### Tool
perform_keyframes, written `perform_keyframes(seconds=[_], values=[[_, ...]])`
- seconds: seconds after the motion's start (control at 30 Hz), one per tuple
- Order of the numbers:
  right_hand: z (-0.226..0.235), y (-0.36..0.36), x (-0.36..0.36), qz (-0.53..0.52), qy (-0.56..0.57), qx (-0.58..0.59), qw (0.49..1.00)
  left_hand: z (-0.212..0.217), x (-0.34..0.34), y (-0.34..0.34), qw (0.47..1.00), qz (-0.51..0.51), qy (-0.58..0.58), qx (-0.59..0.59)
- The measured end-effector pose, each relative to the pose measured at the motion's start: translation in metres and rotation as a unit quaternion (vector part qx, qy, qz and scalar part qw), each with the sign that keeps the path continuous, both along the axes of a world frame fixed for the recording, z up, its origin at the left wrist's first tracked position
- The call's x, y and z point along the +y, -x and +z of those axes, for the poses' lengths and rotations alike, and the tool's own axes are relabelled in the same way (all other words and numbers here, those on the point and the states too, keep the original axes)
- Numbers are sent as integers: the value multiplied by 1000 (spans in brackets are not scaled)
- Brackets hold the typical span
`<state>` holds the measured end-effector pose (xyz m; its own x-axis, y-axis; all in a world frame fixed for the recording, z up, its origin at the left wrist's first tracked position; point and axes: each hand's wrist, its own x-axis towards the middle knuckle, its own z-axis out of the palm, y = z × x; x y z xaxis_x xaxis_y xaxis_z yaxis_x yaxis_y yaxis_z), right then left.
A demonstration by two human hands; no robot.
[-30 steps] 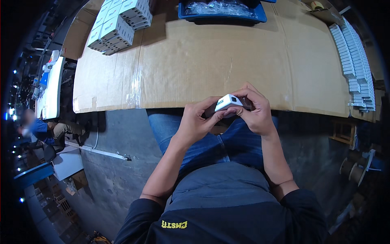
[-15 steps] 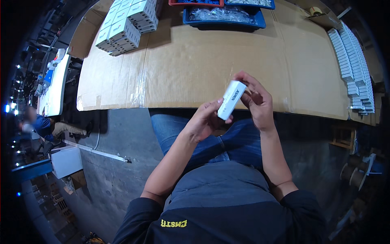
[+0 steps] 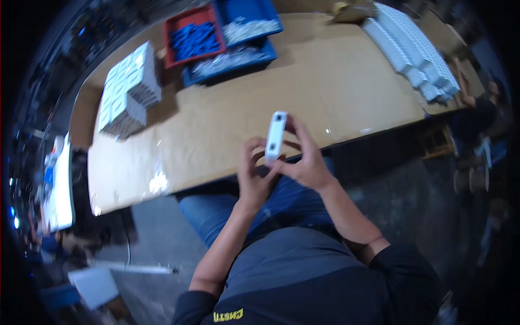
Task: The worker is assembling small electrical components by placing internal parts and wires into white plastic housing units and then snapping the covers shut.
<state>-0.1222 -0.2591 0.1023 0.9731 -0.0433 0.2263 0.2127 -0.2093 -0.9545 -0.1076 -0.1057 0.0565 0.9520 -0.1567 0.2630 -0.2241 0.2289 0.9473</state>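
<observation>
A small white oblong plastic part with dark openings on its face stands upright between both hands, just over the near edge of the cardboard-covered table. My left hand grips its lower end from the left. My right hand holds it from the right, fingers reaching up behind it. Both hands hover above my lap.
A stack of white boxes sits at the table's left. A red tray of blue parts and blue trays of pale parts lie at the back. Rows of white parts line the right end. Another person sits beyond them.
The white part has turned from lying tilted to standing upright in my hands. My head view has swung, so the table now slants and more of its back shows.
</observation>
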Motion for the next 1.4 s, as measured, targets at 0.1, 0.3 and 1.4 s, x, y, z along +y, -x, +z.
perform_keyframes(seconds=[0.1,0.3,1.4], values=[[1,2,-29,50,52,-14,997,9,13,2,985,-30,-161,-56],[-12,-2,-119,51,76,23,995,4,19,5,965,-40,-258,-16],[-114,-174,-641,-612,159,15,774,-46,-123,-78,843,17,-503,-189]])
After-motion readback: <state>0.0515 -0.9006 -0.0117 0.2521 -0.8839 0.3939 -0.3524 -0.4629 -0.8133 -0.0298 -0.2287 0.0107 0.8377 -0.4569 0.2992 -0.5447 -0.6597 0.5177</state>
